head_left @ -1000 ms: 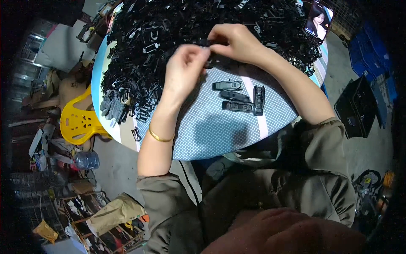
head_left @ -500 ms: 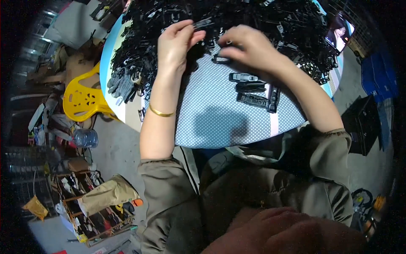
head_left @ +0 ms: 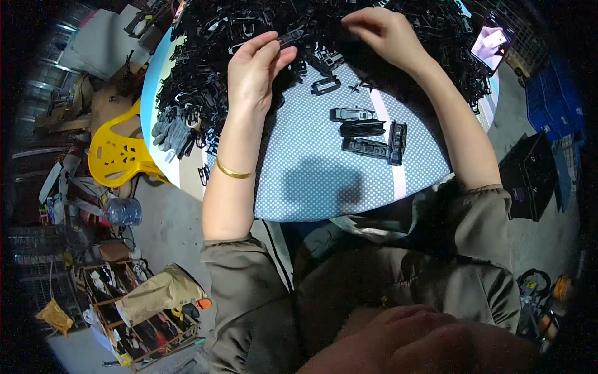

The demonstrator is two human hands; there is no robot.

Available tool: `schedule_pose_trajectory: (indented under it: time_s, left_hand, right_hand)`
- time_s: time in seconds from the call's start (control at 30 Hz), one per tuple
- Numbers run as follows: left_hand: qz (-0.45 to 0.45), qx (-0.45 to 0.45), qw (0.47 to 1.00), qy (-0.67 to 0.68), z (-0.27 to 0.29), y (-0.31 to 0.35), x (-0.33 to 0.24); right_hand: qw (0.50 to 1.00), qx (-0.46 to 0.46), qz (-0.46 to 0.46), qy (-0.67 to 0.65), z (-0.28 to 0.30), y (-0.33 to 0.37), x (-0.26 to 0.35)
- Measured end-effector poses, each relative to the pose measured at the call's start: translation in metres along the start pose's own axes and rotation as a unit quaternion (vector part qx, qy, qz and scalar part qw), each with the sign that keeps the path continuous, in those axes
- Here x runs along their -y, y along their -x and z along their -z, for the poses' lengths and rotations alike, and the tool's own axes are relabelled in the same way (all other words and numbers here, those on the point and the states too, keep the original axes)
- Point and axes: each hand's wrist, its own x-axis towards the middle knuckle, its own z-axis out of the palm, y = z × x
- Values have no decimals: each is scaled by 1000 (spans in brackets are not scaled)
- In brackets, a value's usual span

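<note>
Between the thumb and fingers of my left hand (head_left: 252, 65) is a slim black plastic piece (head_left: 291, 38), its tip pointing right. My right hand (head_left: 389, 37) reaches over the far side of the pile of black plastic parts (head_left: 208, 68), fingers pointing left and thumb a little apart, with nothing visible in them. Closer to me on the cloth lie a small black rectangular frame (head_left: 325, 85) and two tiny black cross-shaped bits (head_left: 360, 86). Several assembled black plastic pieces (head_left: 364, 128) are grouped right of the middle, one standing lengthwise beside the others.
The round table carries a dotted cloth (head_left: 299, 143). Grey gloves (head_left: 171, 131) lie at the pile's left, and a phone (head_left: 492, 47) leans at its right. A yellow chair (head_left: 118, 149) stands left of the table; a black case (head_left: 529, 177) and blue crates (head_left: 554, 103) are on the right.
My right hand has moved away from the small frame, up and right over the pile, uncovering the cross-shaped bits. My left hand keeps its hold almost in place.
</note>
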Motion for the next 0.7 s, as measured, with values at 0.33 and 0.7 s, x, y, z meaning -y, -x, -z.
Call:
schedule_pose_trajectory:
  time_s: [0.33, 0.7]
  left_hand:
    - [34, 16, 999, 8, -4, 2, 6]
    - [40, 21, 999, -10, -10, 4, 7]
  right_hand:
    - [962, 129, 159, 182, -39, 12, 14]
    - [934, 174, 85, 301, -20, 13, 6]
